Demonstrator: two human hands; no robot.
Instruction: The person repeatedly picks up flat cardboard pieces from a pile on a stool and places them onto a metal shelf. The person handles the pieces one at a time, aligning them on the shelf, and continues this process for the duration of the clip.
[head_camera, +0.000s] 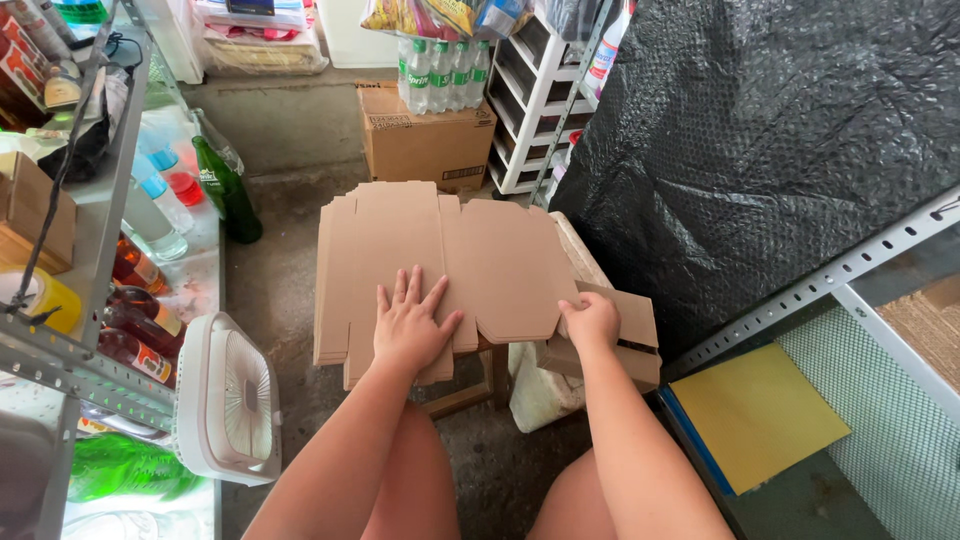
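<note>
Box blank (440, 265) flat on stool, unfolded, no flaps raised; left hand (408, 322) spread, pressing it down; right hand (592, 322) curled, pinching its right edge beside folded cardboard (635, 335).

There is one view only, from a camera worn on the person's head, looking steeply down and forward over the lap. It sits close: both forearms enter from the bottom edge, with the left hand (410, 325) and right hand (592, 322) near mid-frame on a flat cardboard blank (470, 250). Bare knees fill the lower edge. Farther up, the view takes in the concrete floor (290, 130). A metal shelf frame (105, 200) bounds the left side and black bubble sheeting (760, 140) the right.
</note>
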